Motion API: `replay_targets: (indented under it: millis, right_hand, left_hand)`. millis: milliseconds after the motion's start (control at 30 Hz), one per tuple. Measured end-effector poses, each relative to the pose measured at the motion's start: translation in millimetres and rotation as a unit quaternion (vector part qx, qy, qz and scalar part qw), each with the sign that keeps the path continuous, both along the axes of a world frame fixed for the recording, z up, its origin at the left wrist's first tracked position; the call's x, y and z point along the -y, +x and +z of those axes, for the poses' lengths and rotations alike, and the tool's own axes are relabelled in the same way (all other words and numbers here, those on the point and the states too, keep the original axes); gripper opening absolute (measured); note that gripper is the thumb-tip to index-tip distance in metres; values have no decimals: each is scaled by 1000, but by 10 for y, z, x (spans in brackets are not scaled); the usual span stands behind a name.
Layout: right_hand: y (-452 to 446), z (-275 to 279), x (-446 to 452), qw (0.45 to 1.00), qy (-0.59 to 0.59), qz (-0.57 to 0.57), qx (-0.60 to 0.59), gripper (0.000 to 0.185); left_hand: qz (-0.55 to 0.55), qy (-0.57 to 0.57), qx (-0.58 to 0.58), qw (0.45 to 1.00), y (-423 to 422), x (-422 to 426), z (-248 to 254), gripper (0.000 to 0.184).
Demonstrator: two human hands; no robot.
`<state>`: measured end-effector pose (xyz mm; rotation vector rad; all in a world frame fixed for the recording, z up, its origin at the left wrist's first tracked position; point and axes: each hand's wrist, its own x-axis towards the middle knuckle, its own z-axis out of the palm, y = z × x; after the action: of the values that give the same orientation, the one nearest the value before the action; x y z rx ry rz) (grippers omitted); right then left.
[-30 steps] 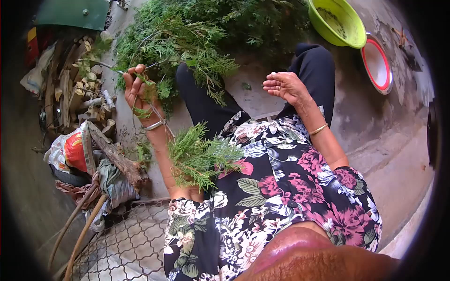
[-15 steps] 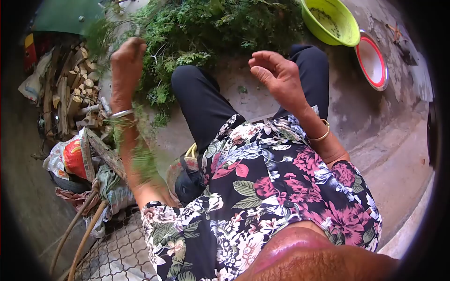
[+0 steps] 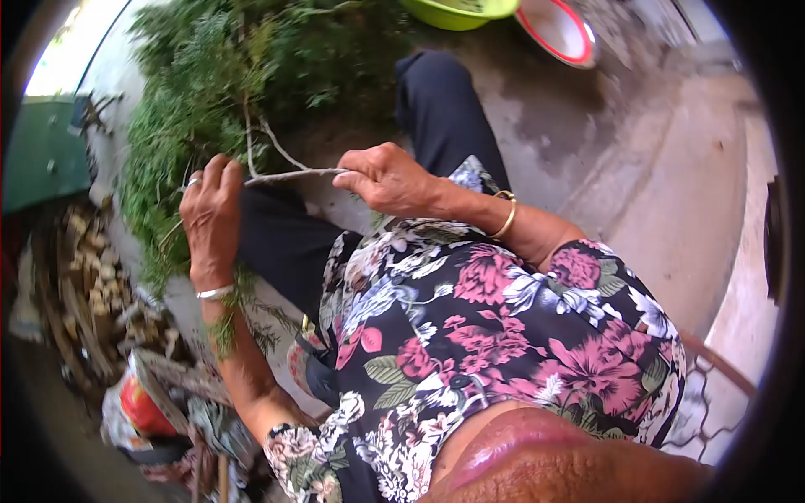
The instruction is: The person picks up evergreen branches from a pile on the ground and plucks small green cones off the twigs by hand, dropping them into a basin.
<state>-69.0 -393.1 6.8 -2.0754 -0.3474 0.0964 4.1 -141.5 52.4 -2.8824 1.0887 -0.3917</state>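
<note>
My left hand [image 3: 211, 210], with a ring and a pale bangle, is closed, its fingertips curled at the left end of a bare, forked branch stem [image 3: 289, 175]. The other end of the stem is pinched between the thumb and fingers of my right hand [image 3: 387, 182], which has a gold-coloured bangle. From the stem, thin twigs run up into a large heap of green conifer-like foliage [image 3: 210, 92]. A feathery green sprig [image 3: 251, 323] hangs beside my left wrist; whether that hand also holds it is hidden.
A lime-green basin [image 3: 461, 15] and a white basin with a red rim [image 3: 579, 59] stand at the top right. Split firewood [image 3: 96, 281] is stacked at left, below a green panel [image 3: 42, 159]. Plastic bags [image 3: 138, 407] lie lower left.
My right hand was open and empty; now it grips the stem's end. My left hand has come down from beside the heap to the stem. The view has shifted.
</note>
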Motion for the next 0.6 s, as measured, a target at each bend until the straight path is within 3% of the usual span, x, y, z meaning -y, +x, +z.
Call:
replay_targets:
  millis: [100,167,233,267,333,367,433,567,600]
  right_hand:
    - [20,74,102,991,84,-87,-54,17]
    - [68,17,291,980,104,-136,98,13]
    - [92,92,553,964,55,-215,143,12]
    - [107,51,744,956,38,-248,153,14]
    - [19,158,1007,914,83,-392,71,14]
    - [-13,63,1219,885,123,-443,77,14]
    - [-86,-83,1565,823,160,-538,83,14]
    - [-501,-497,2165,734,136,-660,82,22]
    - [-631,-726,2337,714,188,-669,87,24]
  left_hand:
    - [-4,-43,14,999,99,237,256,40]
    - [16,-69,52,996,115,225,452,46]
    - [29,-323,54,944,221,103,540,40]
    - [47,-314,63,946,264,-8,500,40]
    - [172,-525,11,834,305,-248,283,30]
    - [181,-522,22,833,291,-322,167,30]
    - [289,-585,-72,754,227,-435,-85,22]
    - [338,-537,-113,765,102,-547,-665,15]
    - [348,-530,-116,765,77,-565,-786,15]
